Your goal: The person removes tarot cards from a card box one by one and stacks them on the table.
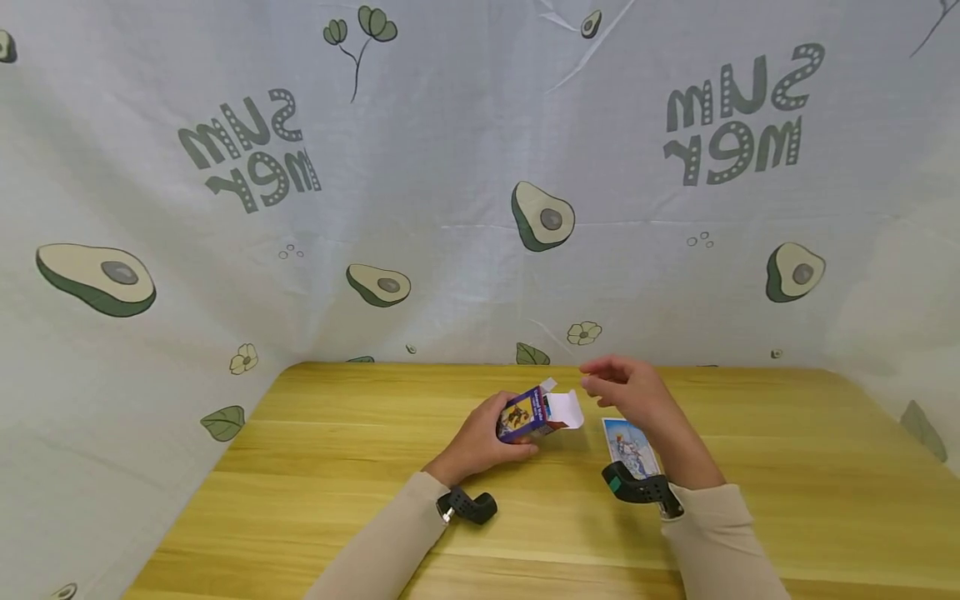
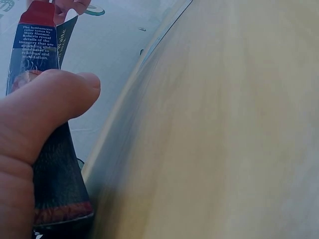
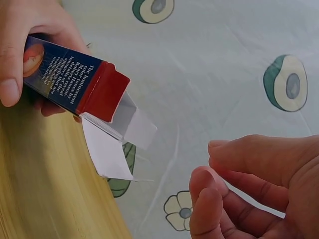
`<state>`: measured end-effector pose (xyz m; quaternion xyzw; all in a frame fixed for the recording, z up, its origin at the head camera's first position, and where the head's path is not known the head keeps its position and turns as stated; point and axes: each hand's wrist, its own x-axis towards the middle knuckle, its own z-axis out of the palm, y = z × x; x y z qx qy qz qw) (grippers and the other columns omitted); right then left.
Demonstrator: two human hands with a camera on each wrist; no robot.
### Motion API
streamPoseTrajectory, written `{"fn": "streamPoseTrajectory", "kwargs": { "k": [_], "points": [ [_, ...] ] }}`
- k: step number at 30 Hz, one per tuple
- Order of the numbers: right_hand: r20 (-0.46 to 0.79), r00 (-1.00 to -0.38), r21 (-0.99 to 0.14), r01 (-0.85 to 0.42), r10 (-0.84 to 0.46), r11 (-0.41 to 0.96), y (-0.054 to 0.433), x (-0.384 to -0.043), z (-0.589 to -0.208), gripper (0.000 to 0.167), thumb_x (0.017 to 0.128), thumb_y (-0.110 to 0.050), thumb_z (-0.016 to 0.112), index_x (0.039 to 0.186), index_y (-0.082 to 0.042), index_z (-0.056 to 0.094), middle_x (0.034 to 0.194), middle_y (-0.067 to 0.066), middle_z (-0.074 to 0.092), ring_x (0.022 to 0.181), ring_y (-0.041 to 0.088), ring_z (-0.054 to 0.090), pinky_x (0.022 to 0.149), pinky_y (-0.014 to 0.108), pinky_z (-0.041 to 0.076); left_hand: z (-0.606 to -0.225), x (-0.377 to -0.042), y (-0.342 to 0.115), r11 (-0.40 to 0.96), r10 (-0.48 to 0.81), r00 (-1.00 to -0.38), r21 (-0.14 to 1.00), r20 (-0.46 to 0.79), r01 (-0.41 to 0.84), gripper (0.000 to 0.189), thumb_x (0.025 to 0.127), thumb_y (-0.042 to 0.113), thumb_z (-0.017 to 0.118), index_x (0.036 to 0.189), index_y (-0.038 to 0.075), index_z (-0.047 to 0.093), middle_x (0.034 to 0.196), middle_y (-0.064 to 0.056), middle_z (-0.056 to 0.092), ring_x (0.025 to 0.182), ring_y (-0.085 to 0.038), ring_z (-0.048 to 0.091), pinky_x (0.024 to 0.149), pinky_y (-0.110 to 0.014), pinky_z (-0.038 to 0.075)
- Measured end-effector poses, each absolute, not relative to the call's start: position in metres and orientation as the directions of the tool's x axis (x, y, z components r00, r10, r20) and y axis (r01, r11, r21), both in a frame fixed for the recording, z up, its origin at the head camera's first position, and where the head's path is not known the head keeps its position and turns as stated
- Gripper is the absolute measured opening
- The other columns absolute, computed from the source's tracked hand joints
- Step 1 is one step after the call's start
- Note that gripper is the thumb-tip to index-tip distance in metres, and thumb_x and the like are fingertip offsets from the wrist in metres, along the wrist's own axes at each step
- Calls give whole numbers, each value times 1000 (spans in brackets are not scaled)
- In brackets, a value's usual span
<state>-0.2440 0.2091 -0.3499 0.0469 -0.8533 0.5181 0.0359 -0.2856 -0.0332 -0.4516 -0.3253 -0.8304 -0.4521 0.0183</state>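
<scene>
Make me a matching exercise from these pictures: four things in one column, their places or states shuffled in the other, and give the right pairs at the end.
Things:
1. left hand
2. right hand
3. box
4. picture card

Places and states:
A. lying on the wooden table
B. raised near the open end, apart from it, with nothing between thumb and fingers
C. held up, with its end flaps open
D. gripping the printed packaging

Right pairs: 1-D, 2-B, 3-C, 4-A
</scene>
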Motion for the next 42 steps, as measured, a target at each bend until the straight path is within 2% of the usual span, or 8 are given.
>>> {"fn": "streamPoseTrajectory", "kwargs": {
  "k": [6,11,15,20,26,42],
  "points": [
    [116,-992,-880,-125,-48,458,204,-242,-350,31,94,-20,64,117,1,61,108,16,64,95,33,59,75,32,53,-452,-285,-33,375,525,-784,737,331,563,67,77,37,81,129,11,49,111,3,56,95,-10,53,82,-25,46],
    [126,-989,-878,-145,-73,455,198,-243,-352,30,92,-16,65,115,3,62,102,15,65,89,30,60,71,35,53,-452,-284,-33,380,521,-785,732,335,565,66,76,39,81,128,13,49,110,4,56,94,-9,53,82,-24,46],
    [120,-990,-872,-142,-77,468,193,-242,-354,31,91,-16,66,115,4,62,100,13,65,84,26,57,66,34,51,-452,-285,-33,379,522,-784,732,337,567,68,76,40,81,129,13,48,111,4,56,95,-9,53,83,-24,46],
    [101,-992,-871,-126,-78,475,189,-243,-355,29,91,-16,66,113,2,63,97,12,64,83,28,54,62,33,50,-452,-285,-33,363,521,-780,738,345,569,68,76,39,81,129,13,48,112,3,56,96,-10,53,84,-25,46],
    [90,-992,-864,-124,-93,487,186,-243,-359,26,91,-16,67,110,0,64,92,10,64,77,22,54,62,36,50,-453,-285,-34,358,526,-778,740,345,570,68,77,38,81,131,14,48,113,3,56,96,-10,53,83,-25,46],
    [78,-992,-832,-117,-95,543,181,-241,-367,24,89,-16,68,107,-1,65,87,8,64,71,21,54,61,34,50,-452,-283,-34,356,531,-774,737,346,574,66,77,38,81,129,12,48,112,3,56,95,-9,53,83,-25,46]
  ]
}}
